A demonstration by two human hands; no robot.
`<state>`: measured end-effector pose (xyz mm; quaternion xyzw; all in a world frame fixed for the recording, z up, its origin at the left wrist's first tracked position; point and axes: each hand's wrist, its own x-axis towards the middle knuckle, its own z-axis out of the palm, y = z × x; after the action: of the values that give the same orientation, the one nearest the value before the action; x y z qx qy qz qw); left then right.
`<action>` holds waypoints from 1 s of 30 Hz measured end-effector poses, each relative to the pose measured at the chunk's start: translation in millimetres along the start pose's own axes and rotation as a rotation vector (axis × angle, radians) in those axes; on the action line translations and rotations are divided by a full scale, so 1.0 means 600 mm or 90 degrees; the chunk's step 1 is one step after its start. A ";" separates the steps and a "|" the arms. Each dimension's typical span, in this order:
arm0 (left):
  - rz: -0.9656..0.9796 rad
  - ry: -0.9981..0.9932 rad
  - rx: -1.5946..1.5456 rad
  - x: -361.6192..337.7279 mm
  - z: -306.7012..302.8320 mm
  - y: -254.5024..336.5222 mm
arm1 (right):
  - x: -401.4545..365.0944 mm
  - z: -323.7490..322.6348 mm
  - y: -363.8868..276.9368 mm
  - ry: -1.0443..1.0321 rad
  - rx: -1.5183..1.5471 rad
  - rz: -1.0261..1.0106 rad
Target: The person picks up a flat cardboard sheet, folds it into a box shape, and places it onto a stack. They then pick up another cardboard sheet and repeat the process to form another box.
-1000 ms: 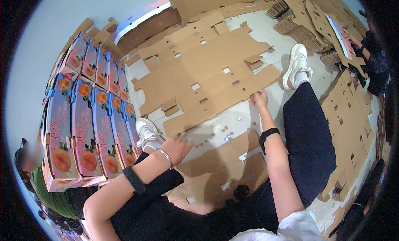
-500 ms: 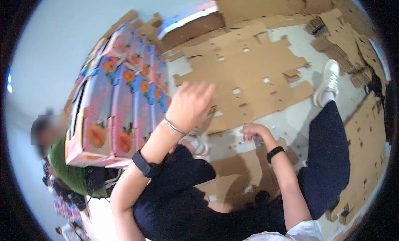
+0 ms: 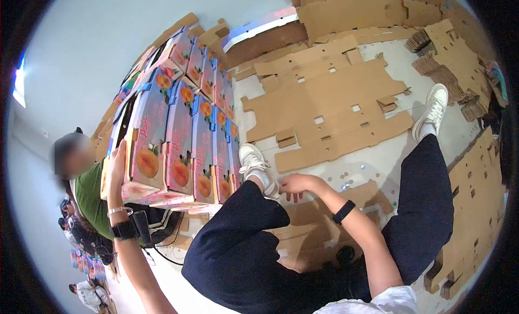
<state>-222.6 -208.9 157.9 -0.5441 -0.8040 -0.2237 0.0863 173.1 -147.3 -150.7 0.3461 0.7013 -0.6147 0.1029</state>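
Note:
My left hand (image 3: 115, 168) is at the near left corner of a printed carton (image 3: 147, 151), its fingers closed on the edge and partly hidden. The carton is tall, pink and blue, with an orange-pink fruit picture, and stands first in a stacked row of alike cartons (image 3: 180, 160). My right hand (image 3: 296, 185) hangs low beside my white shoe (image 3: 252, 160), fingers loosely bent and apart, with nothing in them. Beyond it a flat brown cardboard sheet (image 3: 324, 97) lies on the floor.
A person in a green top (image 3: 91, 187) is close behind the cartons at left. Stacked flattened cardboard (image 3: 454, 65) lies at the right, with more cardboard (image 3: 351, 14) along the back. Small scraps (image 3: 346, 179) dot the floor. A dark cable (image 3: 165, 255) runs near my left arm.
My left hand has swung left from in front of the cartons to the near carton's corner. My right hand has moved left and slightly down, toward my shoe. The view has shifted slightly.

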 end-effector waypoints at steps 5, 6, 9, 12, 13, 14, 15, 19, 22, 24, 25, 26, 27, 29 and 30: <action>-0.045 0.004 -0.052 -0.006 0.005 0.022 | -0.003 -0.001 0.005 0.020 -0.010 -0.047; -0.044 0.024 -0.072 -0.011 0.005 0.023 | -0.002 -0.007 0.002 0.056 0.013 -0.146; -0.035 0.094 -0.082 -0.059 0.002 0.084 | 0.006 -0.027 -0.012 0.242 0.050 -0.388; 0.087 0.198 -0.166 -0.121 0.020 0.193 | -0.071 -0.042 -0.079 0.401 0.266 -0.511; 0.111 0.230 -0.114 -0.130 0.025 0.232 | -0.108 -0.051 -0.104 0.437 0.308 -0.537; 0.193 0.277 -0.074 -0.130 0.038 0.256 | -0.139 -0.060 -0.124 0.473 0.352 -0.562; 0.233 0.290 -0.042 -0.140 0.050 0.294 | -0.161 -0.072 -0.136 0.521 0.392 -0.619; 0.313 0.046 -0.108 -0.209 0.106 0.422 | -0.261 -0.126 -0.137 0.709 0.462 -0.746; 0.577 0.000 -0.102 -0.263 0.143 0.496 | -0.301 -0.160 -0.081 0.783 0.656 -0.717; 0.604 -0.033 -0.129 -0.276 0.188 0.528 | -0.304 -0.172 -0.037 0.798 0.698 -0.678; 0.612 -0.060 -0.159 -0.278 0.218 0.528 | -0.300 -0.177 -0.015 0.803 0.740 -0.637; 0.613 -0.088 -0.167 -0.279 0.243 0.530 | -0.290 -0.187 0.011 0.834 0.769 -0.644; 0.598 -0.119 -0.173 -0.284 0.269 0.525 | -0.279 -0.189 0.034 0.841 0.772 -0.642; 0.531 -0.248 -0.165 -0.299 0.317 0.510 | -0.266 -0.192 0.074 0.897 0.757 -0.564; 0.535 -0.253 -0.170 -0.305 0.336 0.500 | -0.262 -0.184 0.084 0.919 0.742 -0.523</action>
<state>144.2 -178.1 -10.6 -0.8605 -0.4797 -0.1620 -0.0567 351.4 -100.2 -76.3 0.3632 0.2516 -0.4928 -0.7496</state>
